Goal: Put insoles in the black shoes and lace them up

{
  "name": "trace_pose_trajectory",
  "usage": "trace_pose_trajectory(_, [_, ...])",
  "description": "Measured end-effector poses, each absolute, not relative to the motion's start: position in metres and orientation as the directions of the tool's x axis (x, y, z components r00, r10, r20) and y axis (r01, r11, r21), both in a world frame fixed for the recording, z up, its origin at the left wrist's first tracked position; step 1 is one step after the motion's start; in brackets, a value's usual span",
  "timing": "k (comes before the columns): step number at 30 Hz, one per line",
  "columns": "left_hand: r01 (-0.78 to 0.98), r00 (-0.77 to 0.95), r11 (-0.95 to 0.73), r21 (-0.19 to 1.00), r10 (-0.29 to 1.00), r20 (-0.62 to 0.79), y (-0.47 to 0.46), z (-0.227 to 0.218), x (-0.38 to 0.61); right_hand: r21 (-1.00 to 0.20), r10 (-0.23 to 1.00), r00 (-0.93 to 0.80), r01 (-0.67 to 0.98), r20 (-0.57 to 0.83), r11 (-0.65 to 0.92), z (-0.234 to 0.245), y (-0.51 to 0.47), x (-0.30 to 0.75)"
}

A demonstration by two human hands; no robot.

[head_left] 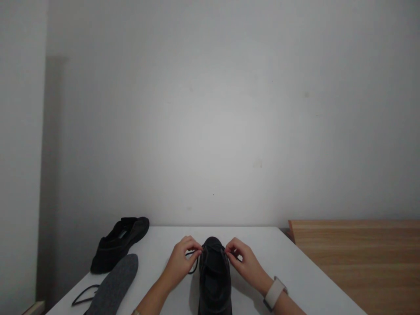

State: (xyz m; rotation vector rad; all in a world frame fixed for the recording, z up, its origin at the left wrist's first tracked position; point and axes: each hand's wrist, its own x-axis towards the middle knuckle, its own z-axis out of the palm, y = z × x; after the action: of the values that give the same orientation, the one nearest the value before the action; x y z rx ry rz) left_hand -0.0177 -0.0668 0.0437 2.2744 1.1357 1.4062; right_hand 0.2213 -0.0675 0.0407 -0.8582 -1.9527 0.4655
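Note:
A black shoe (215, 284) stands on the white table in front of me, its toe pointing away. At the left side of its lacing area, my left hand (184, 257) pinches a black shoelace (193, 270), which loops down beside the shoe. My right hand (241, 258) is at the opposite side, finger and thumb closed on the lace there, with a short dark end showing under the fingers. Both sets of fingertips touch or nearly touch the shoe's upper; the exact grip points are small and dim.
A second black shoe (120, 243) rests at the table's far left. Nearer lie a grey insole (114, 284) and a loose black lace (84, 295). The white table (262, 238) meets a grey wall (210, 122). A wooden panel (357, 262) stands on the right.

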Motion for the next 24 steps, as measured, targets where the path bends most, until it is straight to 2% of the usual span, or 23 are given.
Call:
trace_pose_trajectory(8, [0.511,0.225,-0.633,0.581,0.751,0.620,-0.0675,0.0430,-0.0179,-0.514,0.691,-0.336,0.482,0.640,0.710,0.0440,-0.0679,0.2253])
trace_pose_trajectory(15, [0.521,0.244,-0.681,0.514,0.696,0.675,-0.0707,0.0444,-0.0146,-0.520,0.697,-0.331,0.484,0.636,0.704,0.0434,-0.0704,0.2229])
trace_pose_trajectory(18, [0.503,0.224,-0.654,0.565,0.730,0.646,-0.0686,0.0426,-0.0136,-0.536,0.706,-0.325,0.476,0.629,0.697,0.0433,-0.0711,0.2223])
trace_pose_trajectory(24, [0.384,0.164,-0.538,0.751,0.840,0.518,-0.0634,0.0366,-0.0112,-0.548,0.711,-0.314,0.470,0.629,0.692,0.0421,-0.0704,0.2222])
